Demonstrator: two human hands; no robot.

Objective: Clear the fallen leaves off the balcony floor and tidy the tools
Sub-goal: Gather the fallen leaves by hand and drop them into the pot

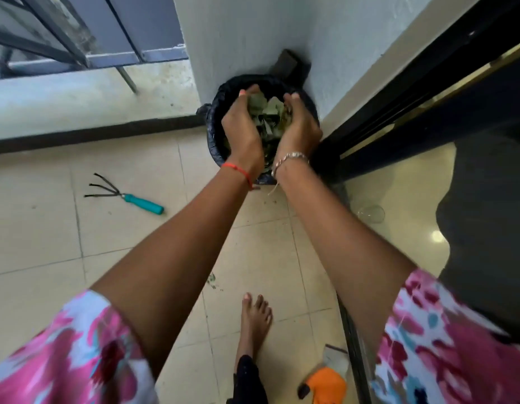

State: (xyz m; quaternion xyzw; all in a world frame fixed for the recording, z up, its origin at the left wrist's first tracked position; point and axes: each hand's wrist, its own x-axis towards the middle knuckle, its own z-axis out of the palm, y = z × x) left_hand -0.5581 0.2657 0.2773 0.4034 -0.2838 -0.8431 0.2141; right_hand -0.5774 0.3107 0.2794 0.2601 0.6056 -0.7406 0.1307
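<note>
in the head view, we have both hands pressed together over the black-lined bin in the corner. the left hand and right hand are cupped with fingers curled inward, gripping a wad of green leaves between them. the wad sits right above the bin's mouth, so we judge that parting the palms would drop it in. the hand rake lies on the tiled floor, well to the left of the bin. its long axis runs diagonally, tines up-left and teal handle down-right toward us, and our left hand is the nearer one. a small leaf scrap lies near our foot. an orange object at bottom right is too blurred to name.
</note>
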